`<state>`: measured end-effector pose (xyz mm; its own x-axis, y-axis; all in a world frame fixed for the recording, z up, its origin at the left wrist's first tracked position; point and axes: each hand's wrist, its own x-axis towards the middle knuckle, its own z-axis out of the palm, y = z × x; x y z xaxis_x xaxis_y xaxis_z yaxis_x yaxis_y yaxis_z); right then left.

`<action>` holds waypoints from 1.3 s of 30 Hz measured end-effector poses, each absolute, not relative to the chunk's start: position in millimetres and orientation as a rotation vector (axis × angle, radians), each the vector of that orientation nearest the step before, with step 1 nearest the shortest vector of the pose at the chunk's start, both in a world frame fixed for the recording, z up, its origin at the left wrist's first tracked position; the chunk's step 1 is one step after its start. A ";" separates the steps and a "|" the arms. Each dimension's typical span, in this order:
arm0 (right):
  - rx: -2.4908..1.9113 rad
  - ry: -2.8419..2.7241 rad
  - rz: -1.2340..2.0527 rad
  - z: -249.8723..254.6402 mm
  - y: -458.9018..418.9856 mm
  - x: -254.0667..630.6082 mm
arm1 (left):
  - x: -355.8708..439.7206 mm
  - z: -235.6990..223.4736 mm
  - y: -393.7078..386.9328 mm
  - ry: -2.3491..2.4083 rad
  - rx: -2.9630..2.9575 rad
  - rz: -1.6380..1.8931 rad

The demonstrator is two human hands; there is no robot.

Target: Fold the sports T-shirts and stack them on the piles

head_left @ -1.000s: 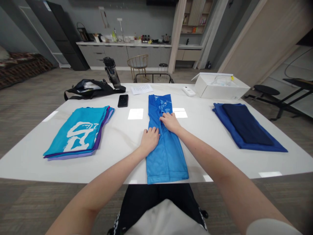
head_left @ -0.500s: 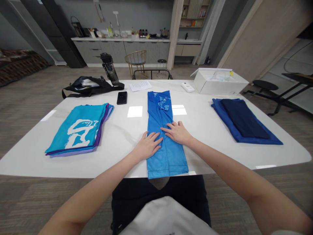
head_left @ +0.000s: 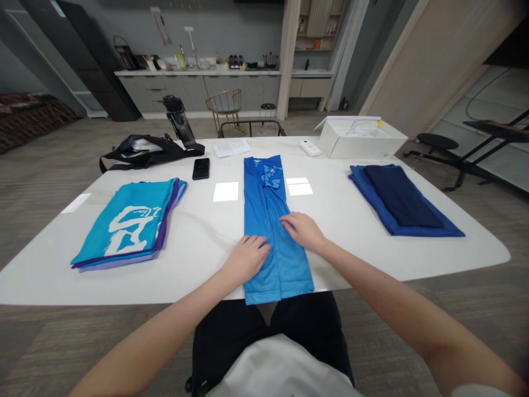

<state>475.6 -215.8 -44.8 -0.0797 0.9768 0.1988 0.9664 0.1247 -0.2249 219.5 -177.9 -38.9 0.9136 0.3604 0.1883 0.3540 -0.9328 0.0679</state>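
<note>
A blue T-shirt (head_left: 264,220) lies folded into a long narrow strip down the middle of the white table, its patterned part at the far end and its hem at the near edge. My left hand (head_left: 248,258) rests on the strip's left side, fingers lightly bent and apart from any grip. Over its right edge is my right hand (head_left: 303,230), open, with curved fingertips at the cloth. To the left sits a stack of folded shirts (head_left: 128,220), turquoise with white print on top. Dark navy folded cloth (head_left: 400,196) lies on blue folded cloth (head_left: 380,212) at the right.
On the white table (head_left: 198,220) are a black phone (head_left: 201,169), a black bag (head_left: 142,150), a dark bottle (head_left: 179,121), a paper sheet (head_left: 232,147), a small white device (head_left: 309,148) and an open white box (head_left: 361,140). A chair (head_left: 225,105) stands beyond.
My left hand has slid slightly toward me along the shirt. The fingers of both hands are less spread and more bent. The camera view has shifted a little.
</note>
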 end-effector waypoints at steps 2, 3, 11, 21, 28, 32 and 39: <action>-2.065 -1.980 0.012 -40.1 -181.3 486.7 | 239.5 -33.2 -170.8 0.594 3.056 0.344; -2.141 -1.927 0.005 -38.4 -164.7 492.3 | 250.1 -32.0 -167.0 0.602 3.069 0.347; -2.412 -1.659 0.172 -43.9 -92.2 528.2 | 297.4 -45.9 -155.4 0.385 3.122 0.311; -2.516 -1.578 0.205 -54.3 -48.5 539.1 | 297.2 -67.8 -159.0 0.082 2.885 0.208; -2.481 -1.623 0.139 -58.4 -40.8 547.7 | 294.1 -64.1 -170.0 0.079 2.803 0.200; -2.364 -1.590 0.083 -55.8 -53.5 541.4 | 290.4 -60.2 -182.4 0.045 2.777 0.193; -1.987 -1.971 -0.064 -46.3 -128.5 503.8 | 266.5 -49.7 -203.8 0.030 2.554 0.286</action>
